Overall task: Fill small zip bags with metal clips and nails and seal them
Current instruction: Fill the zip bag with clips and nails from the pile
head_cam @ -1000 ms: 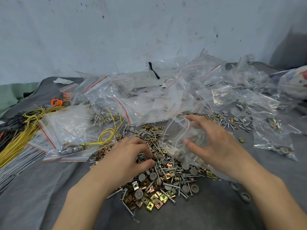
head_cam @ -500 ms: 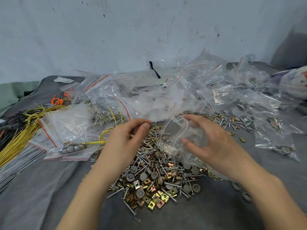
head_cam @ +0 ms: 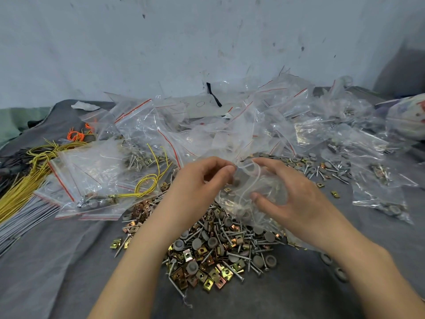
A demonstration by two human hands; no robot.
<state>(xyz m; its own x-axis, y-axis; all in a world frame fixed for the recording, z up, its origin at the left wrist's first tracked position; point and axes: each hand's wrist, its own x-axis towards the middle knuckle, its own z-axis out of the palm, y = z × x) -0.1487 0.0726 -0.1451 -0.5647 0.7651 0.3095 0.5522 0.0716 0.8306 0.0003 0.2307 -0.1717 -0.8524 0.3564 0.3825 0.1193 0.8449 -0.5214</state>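
Glossy clear plastic zip bags (head_cam: 147, 132); shiny brass-toned metal clips (head_cam: 208, 276); matt grey cloth (head_cam: 57, 261).

Illegible handwriting on white card (head_cam: 198, 108)

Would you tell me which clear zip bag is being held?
The bag over the hardware pile, between left hand and right hand; the rest lie untouched.

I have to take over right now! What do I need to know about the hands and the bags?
Left hand: fingertips pinched at the mouth of the zip bag; what they hold is hidden.
Right hand: grips that bag above the pile of clips and nails.
Done: filled bags lie to the left.
Left: finish filling this bag, seal it, then probably take another from the heap of bags behind.
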